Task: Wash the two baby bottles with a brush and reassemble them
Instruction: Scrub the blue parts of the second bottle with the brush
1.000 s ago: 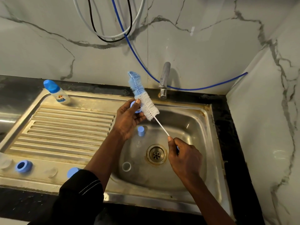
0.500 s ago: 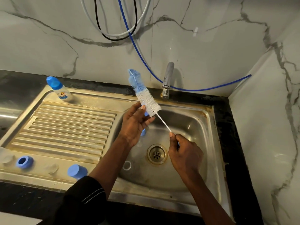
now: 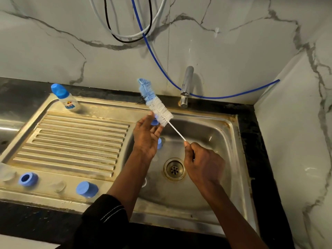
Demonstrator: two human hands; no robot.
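My right hand grips the thin white wire handle of the bottle brush over the sink basin. The brush slants up to the left, its white and blue bristles beside my left hand. That hand holds a small blue bottle part between thumb and fingers, against the white bristles. One assembled baby bottle with a blue cap stands at the back left of the drainboard. Another blue piece sits in the basin behind my left hand.
On the sink's front ledge lie a blue ring, a blue cap and a clear teat. The drain is in the basin, the tap behind it. Marble walls close in at the back and right.
My left hand's fingers have straightened somewhat around the blue part, and the brush has shifted slightly along it. My right hand keeps its grip on the handle.
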